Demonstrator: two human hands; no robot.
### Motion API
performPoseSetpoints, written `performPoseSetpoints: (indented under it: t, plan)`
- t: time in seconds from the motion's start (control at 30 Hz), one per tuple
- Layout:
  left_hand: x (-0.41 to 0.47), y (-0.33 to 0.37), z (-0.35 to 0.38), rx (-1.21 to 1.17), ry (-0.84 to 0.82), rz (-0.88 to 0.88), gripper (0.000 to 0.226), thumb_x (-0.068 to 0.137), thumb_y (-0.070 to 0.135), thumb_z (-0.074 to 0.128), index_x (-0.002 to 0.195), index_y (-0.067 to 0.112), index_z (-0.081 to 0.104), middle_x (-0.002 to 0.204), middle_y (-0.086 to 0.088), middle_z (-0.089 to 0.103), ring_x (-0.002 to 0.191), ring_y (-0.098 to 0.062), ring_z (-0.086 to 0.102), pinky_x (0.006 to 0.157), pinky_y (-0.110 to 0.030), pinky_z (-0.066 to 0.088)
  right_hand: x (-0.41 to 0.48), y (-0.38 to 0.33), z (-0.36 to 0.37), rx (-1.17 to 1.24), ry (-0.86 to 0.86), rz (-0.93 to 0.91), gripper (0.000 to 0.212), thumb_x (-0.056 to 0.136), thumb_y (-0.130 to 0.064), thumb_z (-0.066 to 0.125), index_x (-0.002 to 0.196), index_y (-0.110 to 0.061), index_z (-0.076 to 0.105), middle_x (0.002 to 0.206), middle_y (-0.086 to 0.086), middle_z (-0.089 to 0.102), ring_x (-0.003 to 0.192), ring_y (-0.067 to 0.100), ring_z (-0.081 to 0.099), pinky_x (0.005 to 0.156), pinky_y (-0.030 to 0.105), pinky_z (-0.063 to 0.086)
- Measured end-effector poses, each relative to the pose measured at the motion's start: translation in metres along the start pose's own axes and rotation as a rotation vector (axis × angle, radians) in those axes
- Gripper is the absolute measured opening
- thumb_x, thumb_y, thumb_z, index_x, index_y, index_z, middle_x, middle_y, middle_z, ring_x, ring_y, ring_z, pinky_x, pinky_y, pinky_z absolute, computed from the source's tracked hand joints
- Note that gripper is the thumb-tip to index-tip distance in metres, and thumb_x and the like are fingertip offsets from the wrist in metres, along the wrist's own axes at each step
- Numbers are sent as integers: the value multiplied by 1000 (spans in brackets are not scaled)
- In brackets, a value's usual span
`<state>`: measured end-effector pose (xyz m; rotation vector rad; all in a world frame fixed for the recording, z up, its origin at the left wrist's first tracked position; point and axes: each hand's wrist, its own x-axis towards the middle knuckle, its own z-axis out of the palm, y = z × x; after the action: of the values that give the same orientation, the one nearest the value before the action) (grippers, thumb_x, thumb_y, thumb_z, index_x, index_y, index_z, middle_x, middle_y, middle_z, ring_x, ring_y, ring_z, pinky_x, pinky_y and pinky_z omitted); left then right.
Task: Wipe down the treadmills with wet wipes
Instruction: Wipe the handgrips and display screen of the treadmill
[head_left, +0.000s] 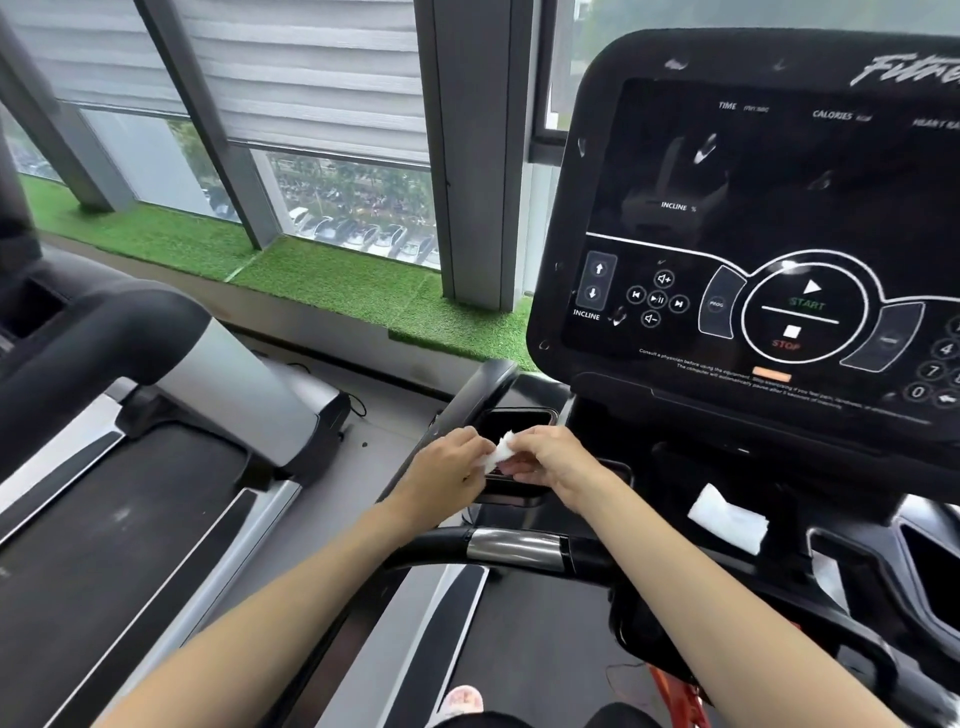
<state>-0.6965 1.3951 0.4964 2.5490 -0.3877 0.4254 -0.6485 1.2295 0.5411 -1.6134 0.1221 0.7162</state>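
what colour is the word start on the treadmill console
Green; the start label shows best in the head view.

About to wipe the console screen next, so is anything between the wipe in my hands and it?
Nothing visible. The left hand and right hand pinch the wipe over the cup holder; the screen above is unobstructed.

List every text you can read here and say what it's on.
"TIME": console display
"CALORIES": same display
"INCLINE %": same display
"HEART RA": display, cut off
"INCLINE": under arrow keys
"PROG": side key
"START", "STOP": round button
"4", "7", "0": keypad
Brand script, top right: cut off
Fine print: mostly too blurred
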Motion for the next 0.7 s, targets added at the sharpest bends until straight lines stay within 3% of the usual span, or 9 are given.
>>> performPoseSetpoints:
  t: [0.03, 0.17, 0.23, 0.3, 0.37, 0.43, 0.5, 0.6, 0.7]
  plan:
    - [-1, -9, 0, 29, -11, -28, 19, 75, -1, 61, 90, 11, 66, 82, -1, 57, 72, -17, 54, 63, -24, 42, 1, 2, -3, -124, 3, -13, 10, 91, -13, 58, 83, -15, 64, 78, 5, 70, 73, 14, 65, 69, 24, 50]
    - [4, -44, -6, 129, -61, -408, 22, 86, 4, 54, 97, 11, 72, 93, -8, 59, 82, -32, 60, 68, -41, 50, 4, 14, -14, -732, 117, -153, 12, 92, -20, 53, 93, -18, 65, 85, -5, 63, 85, 16, 62, 77, 29, 49]
    - [6, -47, -6, 229, -115, -401, 20, 86, 4, 58, 96, 12, 74, 91, -9, 59, 77, -34, 61, 64, -39, 50, 2, 20, -16, -957, 101, -196, 21, 92, -16, 48, 104, -17, 65, 95, -3, 62, 95, 19, 61, 80, 31, 48]
    - [5, -44, 1, 362, -198, -258, 16, 71, 1, 72, 80, 14, 74, 77, -6, 59, 64, -30, 60, 54, -33, 46, 2, 24, -17, -1076, 73, -213, 29, 90, -11, 46, 110, -17, 65, 109, 2, 65, 103, 24, 60, 87, 35, 49]
    - [0, -39, 11, 505, -299, -167, 24, 58, 2, 75, 75, 18, 73, 72, 0, 60, 65, -23, 60, 54, -28, 43, 2, 25, -18, -1115, 74, -214, 33, 89, -9, 45, 115, -17, 64, 116, 5, 65, 107, 27, 59, 90, 37, 49]
    - [-4, -32, 21, 468, -327, -212, 31, 75, 0, 58, 100, 16, 69, 94, -1, 65, 91, -23, 59, 72, -30, 42, 4, 26, -21, -1110, 94, -207, 32, 91, -11, 47, 117, -19, 64, 117, 5, 65, 108, 27, 59, 90, 35, 48]
    - [-2, -34, 27, 343, -322, -373, 37, 87, -2, 43, 114, 15, 63, 111, -4, 62, 108, -23, 52, 84, -30, 39, 4, 26, -24, -1075, 103, -198, 31, 92, -12, 47, 117, -19, 65, 117, 4, 66, 107, 25, 59, 89, 34, 48]
    - [6, -31, 30, 166, -332, -461, 36, 90, 2, 44, 113, 18, 66, 115, -5, 62, 112, -26, 53, 90, -33, 41, 1, 24, -26, -1006, 104, -187, 35, 90, -7, 45, 117, -16, 66, 117, 4, 66, 109, 23, 59, 92, 33, 47]
    - [23, -15, 34, 13, -407, -454, 31, 90, 2, 48, 106, 19, 70, 114, -3, 66, 109, -23, 58, 83, -29, 44, 0, 24, -27, -903, 161, -194, 39, 88, -3, 42, 116, -16, 66, 117, 7, 65, 109, 23, 59, 94, 36, 48]
